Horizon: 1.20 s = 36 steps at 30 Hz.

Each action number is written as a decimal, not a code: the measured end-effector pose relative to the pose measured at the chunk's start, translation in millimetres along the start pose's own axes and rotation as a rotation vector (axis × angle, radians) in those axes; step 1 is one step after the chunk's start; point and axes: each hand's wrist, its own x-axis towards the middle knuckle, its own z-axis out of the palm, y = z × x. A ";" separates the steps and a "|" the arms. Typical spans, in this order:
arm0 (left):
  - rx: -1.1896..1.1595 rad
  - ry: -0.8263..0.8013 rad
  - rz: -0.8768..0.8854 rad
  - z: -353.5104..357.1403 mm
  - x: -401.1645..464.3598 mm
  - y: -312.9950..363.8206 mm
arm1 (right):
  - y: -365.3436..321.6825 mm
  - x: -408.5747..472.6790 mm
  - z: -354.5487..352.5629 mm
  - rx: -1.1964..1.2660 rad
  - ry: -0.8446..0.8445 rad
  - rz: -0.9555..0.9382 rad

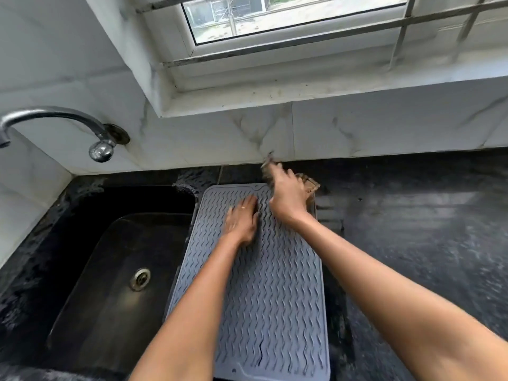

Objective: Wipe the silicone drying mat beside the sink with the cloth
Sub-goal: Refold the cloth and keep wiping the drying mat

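A grey silicone drying mat point(275, 284) with wavy ridges lies on the dark counter, just right of the sink. My left hand point(242, 218) rests flat on the mat's upper part, fingers spread, a ring on one finger. My right hand point(286, 196) is at the mat's far right corner, closed on a brownish cloth point(309, 185) that sticks out beyond the fingers near the wall. Hand and cloth are motion-blurred.
A dark sink point(115, 270) with a metal drain point(140, 279) sits left of the mat. A chrome tap point(55, 116) juts from the marble-tiled wall. The black countertop point(426, 243) stretches to the right. A window point(275, 17) is above.
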 end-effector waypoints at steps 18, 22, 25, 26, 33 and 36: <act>-0.031 -0.022 -0.009 16.6 9.5 -13.5 | -21.4 -65.3 -23.5 -0.327 -0.398 -0.151; -0.480 0.019 -0.166 13.9 13.1 -16.7 | -23.2 -6.5 -33.9 -0.016 -0.043 0.036; -0.647 0.031 -0.186 14.8 11.3 -13.0 | -22.2 25.6 -7.5 -0.125 -0.075 -0.113; -0.638 0.070 -0.238 15.6 11.3 -12.2 | -18.7 30.3 6.4 -0.205 -0.175 -0.172; -0.401 0.043 -0.145 16.5 8.9 -12.0 | 24.4 30.9 18.0 -0.747 -0.131 -0.434; -0.414 0.030 -0.138 19.3 13.4 -17.1 | 31.5 26.9 -4.4 -0.843 -0.149 -0.324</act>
